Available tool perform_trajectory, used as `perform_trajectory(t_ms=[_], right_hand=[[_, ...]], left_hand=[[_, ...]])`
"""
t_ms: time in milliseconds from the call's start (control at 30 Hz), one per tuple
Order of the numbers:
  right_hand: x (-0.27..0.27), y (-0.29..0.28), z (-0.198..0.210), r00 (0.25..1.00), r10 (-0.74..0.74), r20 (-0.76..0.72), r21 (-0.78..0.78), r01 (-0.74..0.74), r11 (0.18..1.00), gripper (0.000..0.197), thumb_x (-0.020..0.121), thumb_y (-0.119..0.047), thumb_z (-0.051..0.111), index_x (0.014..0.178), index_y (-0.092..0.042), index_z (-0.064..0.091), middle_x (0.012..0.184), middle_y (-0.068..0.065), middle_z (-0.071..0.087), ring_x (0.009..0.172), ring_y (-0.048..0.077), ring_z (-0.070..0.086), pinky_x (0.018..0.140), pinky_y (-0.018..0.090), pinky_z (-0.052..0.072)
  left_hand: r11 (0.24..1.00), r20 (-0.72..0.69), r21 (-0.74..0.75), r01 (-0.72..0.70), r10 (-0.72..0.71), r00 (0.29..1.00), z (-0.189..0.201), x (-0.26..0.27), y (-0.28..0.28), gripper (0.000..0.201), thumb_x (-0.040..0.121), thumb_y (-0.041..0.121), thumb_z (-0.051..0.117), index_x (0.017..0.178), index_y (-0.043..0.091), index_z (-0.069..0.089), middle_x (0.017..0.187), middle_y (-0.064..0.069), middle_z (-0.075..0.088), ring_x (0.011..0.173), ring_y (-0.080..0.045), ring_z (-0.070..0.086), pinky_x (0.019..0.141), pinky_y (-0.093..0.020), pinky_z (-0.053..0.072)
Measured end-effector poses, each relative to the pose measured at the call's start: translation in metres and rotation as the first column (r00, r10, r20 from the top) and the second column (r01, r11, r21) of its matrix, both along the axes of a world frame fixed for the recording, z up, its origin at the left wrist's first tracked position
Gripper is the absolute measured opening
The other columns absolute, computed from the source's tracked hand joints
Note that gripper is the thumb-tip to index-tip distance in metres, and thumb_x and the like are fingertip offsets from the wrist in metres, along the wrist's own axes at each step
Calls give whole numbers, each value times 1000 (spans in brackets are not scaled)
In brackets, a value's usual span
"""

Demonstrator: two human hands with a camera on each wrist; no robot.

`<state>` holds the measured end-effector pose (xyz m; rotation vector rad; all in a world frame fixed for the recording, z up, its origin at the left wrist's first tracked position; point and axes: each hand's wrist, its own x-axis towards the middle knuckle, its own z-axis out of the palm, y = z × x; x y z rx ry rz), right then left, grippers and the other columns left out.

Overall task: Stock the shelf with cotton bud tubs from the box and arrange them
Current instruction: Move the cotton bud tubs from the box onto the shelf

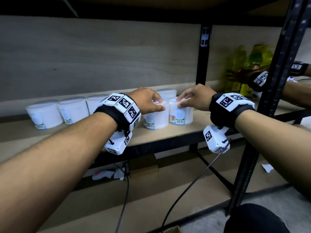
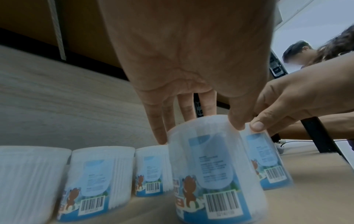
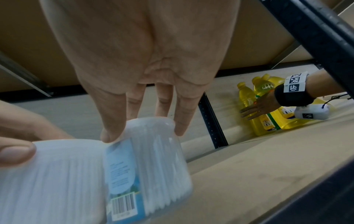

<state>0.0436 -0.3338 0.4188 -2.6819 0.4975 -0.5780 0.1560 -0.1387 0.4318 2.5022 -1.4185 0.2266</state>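
Two cotton bud tubs stand side by side near the front edge of the shelf board (image 1: 181,132). My left hand (image 1: 156,103) grips the left tub (image 1: 156,117) from above, fingers and thumb round its lid; the left wrist view shows this tub (image 2: 216,166) upright with its bear label and barcode facing me. My right hand (image 1: 185,101) grips the right tub (image 1: 180,113) the same way, and the right wrist view shows its fingertips (image 3: 109,134) curled over the lid of that tub (image 3: 149,166). Three more tubs (image 1: 73,111) stand in a row at the back left, and another tub (image 1: 166,94) stands behind the two held ones.
A black upright post (image 1: 202,64) divides the shelf at the back and a second post (image 1: 276,81) stands in front at the right. Beyond it another person's hand (image 1: 242,74) reaches among yellow bottles (image 1: 235,68). Cables hang over the lower shelf (image 1: 168,182).
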Motion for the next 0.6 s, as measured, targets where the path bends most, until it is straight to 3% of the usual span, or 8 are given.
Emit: perform_trajectory(t_ms=[167, 400, 500, 600], right_hand=[[16, -6, 0, 1000, -12, -3, 18, 12, 1000, 28, 75, -41, 81, 102, -32, 77, 97, -9, 65, 105, 11, 62, 84, 21, 42], [29, -11, -1, 1000, -5, -8, -5, 5, 1000, 29, 77, -39, 80, 105, -30, 76, 109, -3, 70, 107, 13, 62, 92, 23, 45], [33, -13, -2, 1000, -10, 1, 0, 10, 1000, 29, 78, -38, 79, 105, -29, 76, 110, -3, 70, 105, 13, 62, 88, 22, 44], [36, -14, -5, 1000, -11, -3, -5, 11, 1000, 27, 81, -37, 77, 107, -29, 74, 112, -3, 67, 105, 13, 61, 86, 22, 42]], left_hand=[[1000, 11, 10, -20, 20, 1000, 0, 11, -10, 44, 89, 48, 63, 128, 27, 65, 136, 7, 60, 125, -16, 53, 98, -22, 36], [999, 16, 19, -46, 46, 999, -3, 27, -20, 45, 88, 50, 64, 128, 28, 64, 136, 9, 59, 124, -15, 54, 94, -20, 35], [998, 25, 31, -59, 58, 998, -3, 31, -23, 46, 89, 49, 62, 130, 28, 63, 138, 8, 58, 126, -15, 52, 96, -19, 34], [995, 42, 62, -73, 70, 997, -6, 34, -28, 47, 93, 47, 58, 135, 27, 59, 143, 6, 54, 132, -17, 47, 105, -25, 34]])
